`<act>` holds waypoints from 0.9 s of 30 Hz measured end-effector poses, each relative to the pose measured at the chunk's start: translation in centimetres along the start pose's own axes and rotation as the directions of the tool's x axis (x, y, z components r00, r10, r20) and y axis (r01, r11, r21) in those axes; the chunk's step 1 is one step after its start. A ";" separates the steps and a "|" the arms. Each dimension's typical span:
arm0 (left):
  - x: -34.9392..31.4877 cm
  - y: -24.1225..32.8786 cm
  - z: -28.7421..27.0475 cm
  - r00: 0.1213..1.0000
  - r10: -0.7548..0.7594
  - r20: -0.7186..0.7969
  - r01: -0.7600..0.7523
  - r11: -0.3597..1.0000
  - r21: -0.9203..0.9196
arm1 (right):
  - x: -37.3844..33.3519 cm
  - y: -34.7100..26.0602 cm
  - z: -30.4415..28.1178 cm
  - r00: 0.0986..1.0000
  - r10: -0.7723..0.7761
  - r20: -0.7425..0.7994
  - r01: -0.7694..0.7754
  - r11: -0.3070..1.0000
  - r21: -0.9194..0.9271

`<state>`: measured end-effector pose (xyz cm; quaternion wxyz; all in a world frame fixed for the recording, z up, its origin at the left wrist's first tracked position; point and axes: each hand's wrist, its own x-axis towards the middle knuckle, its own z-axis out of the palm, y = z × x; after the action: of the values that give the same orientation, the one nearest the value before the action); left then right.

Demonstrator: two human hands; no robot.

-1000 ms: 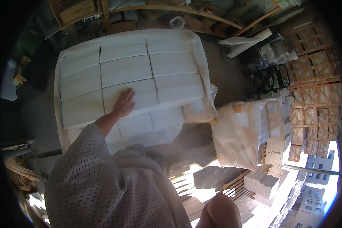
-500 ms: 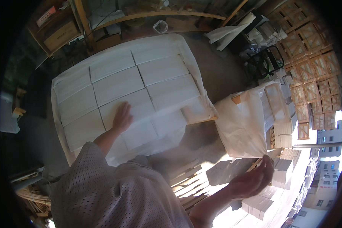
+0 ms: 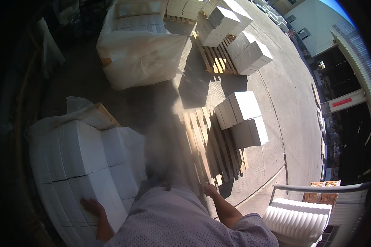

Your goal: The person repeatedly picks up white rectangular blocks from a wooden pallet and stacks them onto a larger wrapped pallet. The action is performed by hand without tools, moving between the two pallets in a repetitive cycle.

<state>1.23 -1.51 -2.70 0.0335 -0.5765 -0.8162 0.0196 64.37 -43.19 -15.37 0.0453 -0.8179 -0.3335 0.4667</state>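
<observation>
At the lower left, a stack of white boxes point(image 3: 101, 185) is partly wrapped in cloudy plastic sheeting point(image 3: 82, 108). My left hand point(image 3: 94, 207) lies on these boxes, its fingers extended. Further right, my right hand point(image 3: 210, 190) hangs in front of my shirt, close to the near end of a slatted wooden pallet point(image 3: 202, 136). Its fingers are curled, and no object shows in them. Several white boxes point(image 3: 247, 109) stand on the pallet's right side.
A plastic-covered stack point(image 3: 140, 61) stands beyond the near boxes. Further off, another pallet point(image 3: 216, 57) bears white boxes point(image 3: 249, 51). Sunlit concrete point(image 3: 288, 115) spreads to the right. A metal pipe point(image 3: 321, 188) and a white ribbed object point(image 3: 299, 218) are at lower right.
My view has swung right toward the sunlit yard, putting the wrapped boxes at the left. My left hand still rests on the boxes; my right hand now shows lower and closer to my body.
</observation>
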 end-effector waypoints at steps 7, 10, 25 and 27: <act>1.1 -2.8 3.2 0.995 0.097 -0.012 -0.094 0.982 0.162 | -1.4 0.1 4.5 0.973 -0.197 -0.117 0.158 0.947 -0.280; 1.9 -3.8 3.6 0.997 0.072 0.041 -0.074 0.997 0.026 | -0.9 -1.0 4.7 0.971 -0.225 -0.080 0.190 0.931 -0.312; -14.5 17.7 -0.7 0.814 0.366 0.450 -0.278 0.927 -0.251 | 0.9 0.4 -1.8 0.934 0.036 -0.357 0.141 0.879 0.456; -15.7 17.7 0.6 0.736 0.372 0.565 -0.213 0.920 -0.329 | 2.2 2.4 -1.7 0.946 -0.079 -0.316 0.210 0.889 0.408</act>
<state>23.00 -10.34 -5.09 -0.3092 -0.6595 -0.6759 0.1125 67.69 -43.30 -16.95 0.3105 -0.8190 -0.2708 0.3993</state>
